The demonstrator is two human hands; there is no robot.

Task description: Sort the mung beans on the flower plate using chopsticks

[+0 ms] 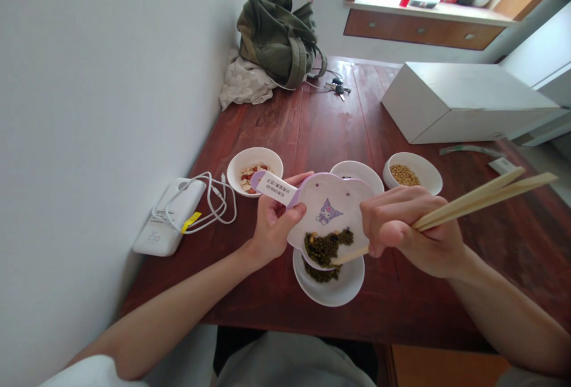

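Observation:
My left hand [279, 223] grips a purple-rimmed, flower-shaped plate [352, 205] near its handle, where a white printed label [274, 188] is stuck. A cartoon figure decorates the plate, and green mung beans [323, 247] are gathered at its lower edge. The plate is tilted over a white bowl [345, 286] that has more mung beans inside. In my right hand [413, 226] is a pair of chopsticks [486, 197]; their tips touch the plate beside the beans. Behind the plate stands a partly hidden white bowl [359, 170] with dark contents I cannot make out.
Peanuts fill part of a bowl [234, 167] on the left; yellow soybeans [404, 175] lie in another on the right. A power bank [169, 220] with a white cable sits by the wall. Farther back are a green bag [281, 42], keys [338, 87] and a white box [473, 98].

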